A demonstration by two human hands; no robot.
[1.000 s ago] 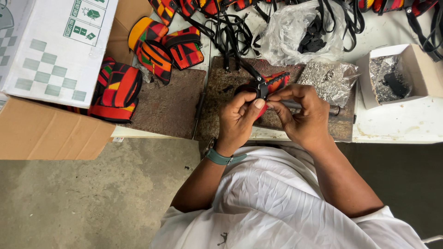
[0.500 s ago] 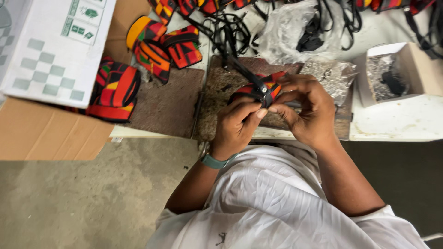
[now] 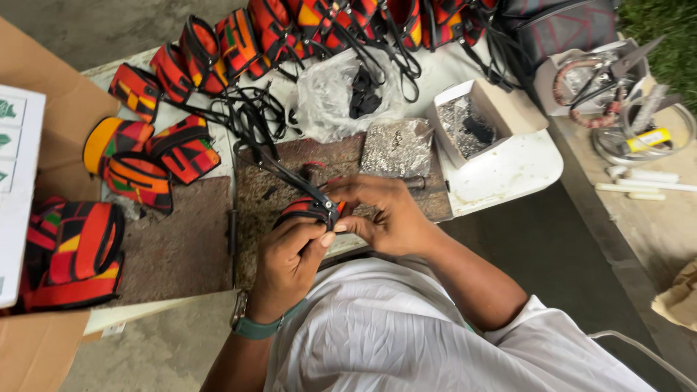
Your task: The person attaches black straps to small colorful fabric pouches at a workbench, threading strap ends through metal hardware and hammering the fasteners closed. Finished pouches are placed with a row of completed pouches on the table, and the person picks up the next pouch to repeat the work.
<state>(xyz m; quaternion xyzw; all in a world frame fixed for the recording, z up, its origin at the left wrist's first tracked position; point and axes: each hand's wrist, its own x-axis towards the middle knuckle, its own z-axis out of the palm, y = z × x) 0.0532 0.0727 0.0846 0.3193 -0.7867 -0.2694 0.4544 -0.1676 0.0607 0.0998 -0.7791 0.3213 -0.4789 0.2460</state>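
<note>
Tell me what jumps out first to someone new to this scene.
The left hand and right hand meet at the middle of the worktable, pinching a small red-and-black patterned pouch with a black strap. Behind them, a row of bright patterned pouches lines the far edge, with a white box of metal fittings to the right.

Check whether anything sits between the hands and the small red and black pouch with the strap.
Nothing visible does: the left hand and right hand both already hold the pouch, fingers directly on it.
</note>
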